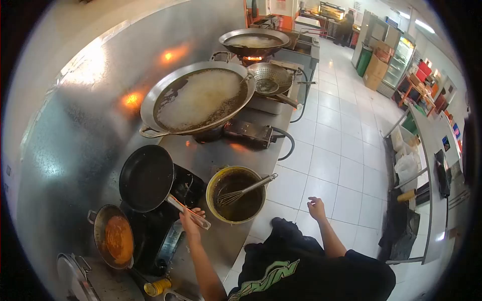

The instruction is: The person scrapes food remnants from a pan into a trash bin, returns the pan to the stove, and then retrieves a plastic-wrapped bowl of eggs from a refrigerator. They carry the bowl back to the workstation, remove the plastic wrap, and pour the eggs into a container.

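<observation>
My left hand (192, 219) is closed round the handle of a black frying pan (147, 178), which looks bare inside and sits over a black stove. Just right of that hand is a yellow-rimmed pot (236, 213) with dark contents and a metal whisk (246, 190) leaning in it. My right hand (316, 208) hangs over the floor tiles, fingers curled and partly apart, with nothing visible in it. Below the frying pan, a small wok (119, 240) holds orange sauce.
A large wok (201, 98) of bubbling oil stands beyond the frying pan. Past it are a perforated ladle (271, 79) and another wok (254, 41) above a flame. A metal shelf (431, 220) runs along the right. A person (344, 30) is far back.
</observation>
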`<state>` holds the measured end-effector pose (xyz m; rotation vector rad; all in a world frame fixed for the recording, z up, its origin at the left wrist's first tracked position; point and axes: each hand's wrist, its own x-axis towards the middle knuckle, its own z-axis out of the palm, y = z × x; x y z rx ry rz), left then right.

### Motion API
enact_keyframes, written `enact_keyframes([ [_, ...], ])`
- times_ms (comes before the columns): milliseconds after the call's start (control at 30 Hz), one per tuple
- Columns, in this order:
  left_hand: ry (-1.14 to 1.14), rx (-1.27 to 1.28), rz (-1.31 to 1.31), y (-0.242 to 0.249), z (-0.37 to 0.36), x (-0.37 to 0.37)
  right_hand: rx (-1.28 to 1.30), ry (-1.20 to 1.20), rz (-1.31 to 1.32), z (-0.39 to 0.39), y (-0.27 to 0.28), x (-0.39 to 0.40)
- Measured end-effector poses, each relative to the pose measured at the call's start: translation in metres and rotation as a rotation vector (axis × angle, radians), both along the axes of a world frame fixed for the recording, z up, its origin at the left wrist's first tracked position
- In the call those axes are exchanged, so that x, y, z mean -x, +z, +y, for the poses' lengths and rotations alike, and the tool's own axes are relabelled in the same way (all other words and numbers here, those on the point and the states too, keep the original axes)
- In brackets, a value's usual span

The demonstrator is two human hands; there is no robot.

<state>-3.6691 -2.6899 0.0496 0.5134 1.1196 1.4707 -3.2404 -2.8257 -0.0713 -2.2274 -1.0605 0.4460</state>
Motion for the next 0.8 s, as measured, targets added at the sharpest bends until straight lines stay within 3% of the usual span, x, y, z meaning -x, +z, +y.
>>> enact_keyframes([
  [67, -0.005, 0.029, 0.128, -0.01, -0.012, 0.016, -0.031, 0.028, -0.019, 0.004, 0.029, 0.01],
  [133, 0.399, -0.159, 1.08, -0.055, -0.026, 0.057, -0.091, 0.016, -0.026, 0.011, 0.044, 0.012],
  [167, 0.396, -0.158, 1.081, -0.041, -0.028, 0.057, -0.146, 0.005, -0.03, 0.016, 0.047, 0.012],
  [233, 0.276, -0.013, 1.78, -0.012, -0.041, 0.057, -0.292, 0.041, 0.01, 0.031, 0.061, 0.017],
  [267, 0.189, 0.081, 1.638, -0.024, -0.041, 0.058, -0.344, 0.057, 0.046, 0.04, 0.078, 0.026],
  [400, 0.077, 0.247, 1.585, -0.05, -0.038, 0.053, -0.453, 0.276, 0.132, 0.085, 0.132, 0.069],
  [467, 0.232, -0.014, 1.384, -0.071, -0.042, 0.062, -0.458, 0.387, 0.135, 0.1, 0.166, 0.102],
  [533, 0.32, -0.058, 1.466, -0.082, -0.05, 0.069, -0.485, 0.544, 0.231, 0.108, 0.188, 0.136],
  [567, 0.346, -0.037, 1.442, -0.066, -0.06, 0.069, -0.51, 0.63, 0.284, 0.11, 0.198, 0.156],
  [667, 0.389, 0.057, 1.481, -0.041, -0.095, 0.071, -0.432, 0.937, 0.413, 0.104, 0.198, 0.208],
  [800, 0.374, 0.272, 1.412, -0.061, -0.131, 0.077, -0.148, 1.314, 0.362, 0.078, 0.202, 0.261],
])
